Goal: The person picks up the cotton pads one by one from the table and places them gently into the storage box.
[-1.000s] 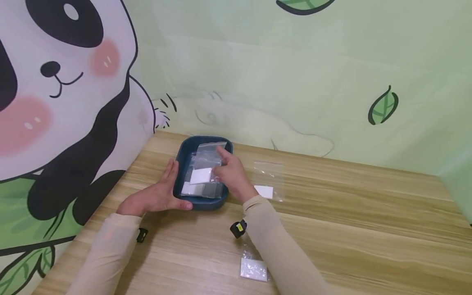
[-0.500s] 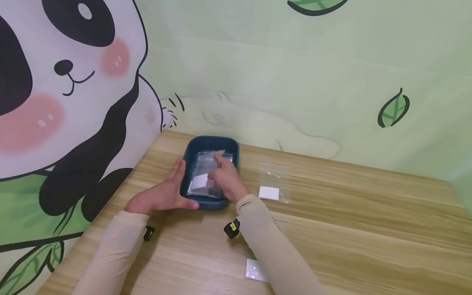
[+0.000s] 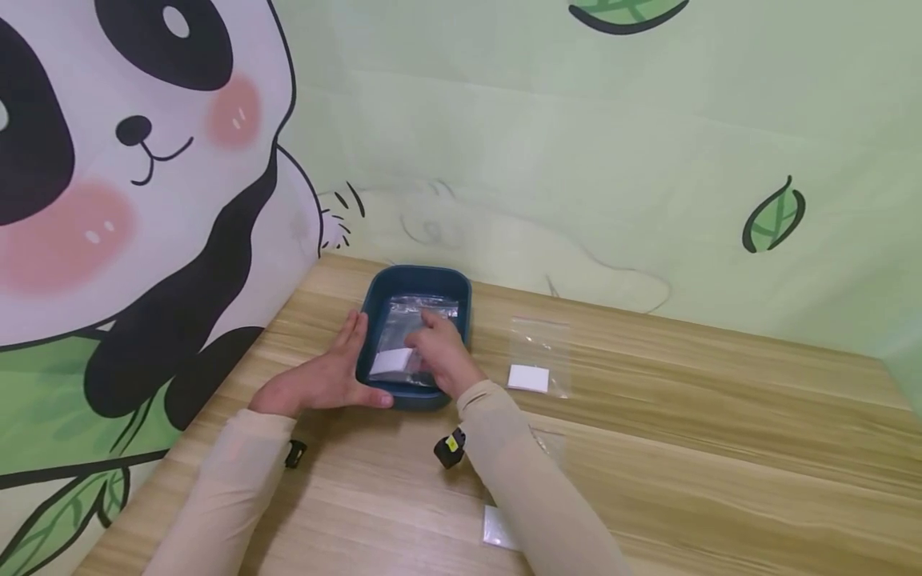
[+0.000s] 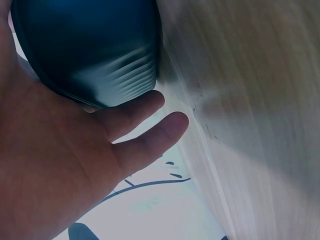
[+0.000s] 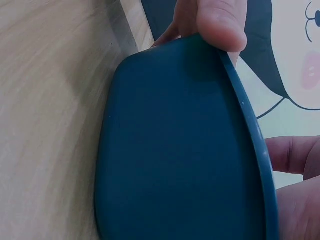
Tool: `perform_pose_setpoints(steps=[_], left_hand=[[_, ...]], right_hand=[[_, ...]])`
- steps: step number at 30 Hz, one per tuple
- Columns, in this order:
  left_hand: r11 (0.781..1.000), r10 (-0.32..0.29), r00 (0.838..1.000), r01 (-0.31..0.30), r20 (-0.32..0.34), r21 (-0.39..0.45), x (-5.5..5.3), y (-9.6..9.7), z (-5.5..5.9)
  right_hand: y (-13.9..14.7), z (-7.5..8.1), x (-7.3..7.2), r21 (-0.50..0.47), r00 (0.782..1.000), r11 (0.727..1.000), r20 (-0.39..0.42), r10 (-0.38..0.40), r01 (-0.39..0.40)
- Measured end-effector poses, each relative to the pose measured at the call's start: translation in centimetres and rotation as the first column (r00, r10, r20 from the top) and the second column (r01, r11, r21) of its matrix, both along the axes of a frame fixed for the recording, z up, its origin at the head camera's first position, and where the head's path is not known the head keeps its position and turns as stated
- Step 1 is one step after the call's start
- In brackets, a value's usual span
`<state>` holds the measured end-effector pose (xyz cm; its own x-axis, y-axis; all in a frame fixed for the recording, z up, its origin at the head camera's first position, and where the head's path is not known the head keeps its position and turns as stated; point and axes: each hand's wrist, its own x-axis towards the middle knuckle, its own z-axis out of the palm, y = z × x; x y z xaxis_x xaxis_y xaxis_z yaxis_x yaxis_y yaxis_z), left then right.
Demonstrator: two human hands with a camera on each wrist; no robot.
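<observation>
The left hand is resting against a dark blue, round-cornered plastic box, its thumb and straight fingers spreading apart around 1 corner. The right hand is reaching inside, over a clear, flat plastic bag with a flat white piece, which is lying in the box. Its pointing finger and thumb are showing apart, but its other fingers are hiding, so I cannot tell if they are pinching. The thin bag could be sticking to them and coming out crooked. Without the left hand, the box could be sliding. On the light brown wooden table, the tan cloth right sleeve is covering part of 1 small bag and could be dragging it.
</observation>
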<state>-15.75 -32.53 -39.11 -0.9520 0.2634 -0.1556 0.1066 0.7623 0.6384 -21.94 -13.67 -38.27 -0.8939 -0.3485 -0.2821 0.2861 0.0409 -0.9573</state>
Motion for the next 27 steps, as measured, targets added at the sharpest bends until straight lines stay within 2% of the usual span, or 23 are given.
perform_pose_setpoints(steps=[9, 17, 22, 27], left_hand=[[1.0, 0.004, 1.0, -0.004, 0.006, -0.01, -0.28, -0.21, -0.39], [1.0, 0.006, 1.0, -0.006, 0.009, -0.005, -0.12, -0.13, -0.18], [1.0, 0.006, 1.0, -0.006, 0.014, -0.005, -0.14, -0.05, 0.0], [1.0, 0.005, 1.0, -0.005, 0.013, -0.003, -0.01, 0.03, 0.16]], right_hand=[[-0.3, 0.13, -0.03, 0.086, 1.0, 0.996, -0.021, 0.0, 0.002], [-0.37, 0.19, 0.03, 0.245, 0.989, 0.97, -0.143, 0.024, 0.012], [-0.39, 0.51, 0.23, 0.28, 0.979, 0.959, -0.202, 0.019, 0.039], [-0.38, 0.67, 0.41, 0.279, 0.981, 0.959, -0.193, 0.015, 0.04]])
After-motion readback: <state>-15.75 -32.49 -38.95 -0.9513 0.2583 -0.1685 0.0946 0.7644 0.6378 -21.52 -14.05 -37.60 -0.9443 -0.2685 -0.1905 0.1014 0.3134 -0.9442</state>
